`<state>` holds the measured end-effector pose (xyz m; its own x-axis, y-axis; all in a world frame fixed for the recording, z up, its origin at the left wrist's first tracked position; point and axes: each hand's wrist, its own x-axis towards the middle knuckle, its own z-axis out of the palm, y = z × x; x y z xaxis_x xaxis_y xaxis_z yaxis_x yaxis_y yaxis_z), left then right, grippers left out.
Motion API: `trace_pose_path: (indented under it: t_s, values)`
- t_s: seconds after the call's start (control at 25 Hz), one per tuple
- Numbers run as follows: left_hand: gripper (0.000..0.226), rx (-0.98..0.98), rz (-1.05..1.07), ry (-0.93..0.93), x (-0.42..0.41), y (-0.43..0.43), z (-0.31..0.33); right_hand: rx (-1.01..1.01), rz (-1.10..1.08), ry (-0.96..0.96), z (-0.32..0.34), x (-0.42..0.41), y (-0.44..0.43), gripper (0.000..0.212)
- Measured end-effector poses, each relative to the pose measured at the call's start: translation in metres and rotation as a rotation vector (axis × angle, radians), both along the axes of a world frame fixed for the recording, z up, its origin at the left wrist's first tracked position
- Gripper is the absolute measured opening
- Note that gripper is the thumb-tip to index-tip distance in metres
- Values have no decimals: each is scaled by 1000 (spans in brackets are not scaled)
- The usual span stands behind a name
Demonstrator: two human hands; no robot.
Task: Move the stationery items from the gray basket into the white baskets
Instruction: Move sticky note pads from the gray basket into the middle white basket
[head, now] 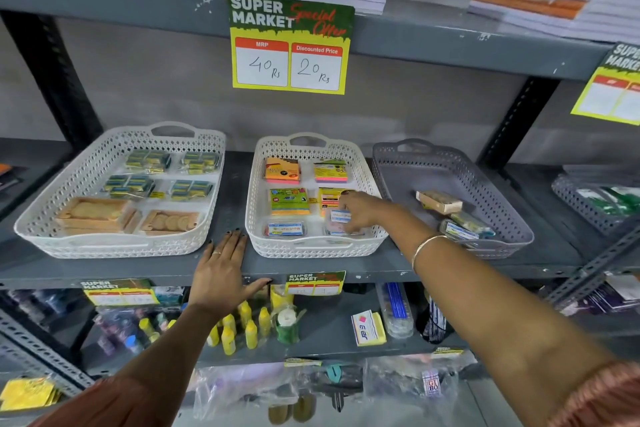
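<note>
The gray basket [408, 156] stands at the right of the shelf and holds a tan box [439, 201] and two clear packets [464, 227]. The middle white basket [308, 146] contains sticky-note pads and clear plastic boxes. My right hand [360, 210] reaches into its front right corner, fingers closed on a small clear box with a blue and white label [341, 217], above another box there. The left white basket [104, 149] holds stapler-pin packs and wooden pieces. My left hand [221, 270] rests flat on the shelf edge between the two white baskets, holding nothing.
A price sign [289, 45] hangs from the shelf above, which carries paper stacks. Another gray basket [571, 194] sits at the far right. The lower shelf holds yellow bottles [242, 329], erasers and pens. Dark uprights frame the bay.
</note>
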<state>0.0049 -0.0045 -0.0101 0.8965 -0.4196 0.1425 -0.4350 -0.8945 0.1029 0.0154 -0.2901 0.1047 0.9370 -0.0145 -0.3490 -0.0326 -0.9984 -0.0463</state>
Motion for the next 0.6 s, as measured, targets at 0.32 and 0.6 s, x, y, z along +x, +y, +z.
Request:
trace_pose_path:
  t_s: [0.32,0.6]
  values:
    - [104,8,1,-39,1,-1,-3,41,-27,-37,0,-5,-4,64]
    - [106,27,13,-41,2,-1,-3,-63,-500,-441,22,-23,-78,27]
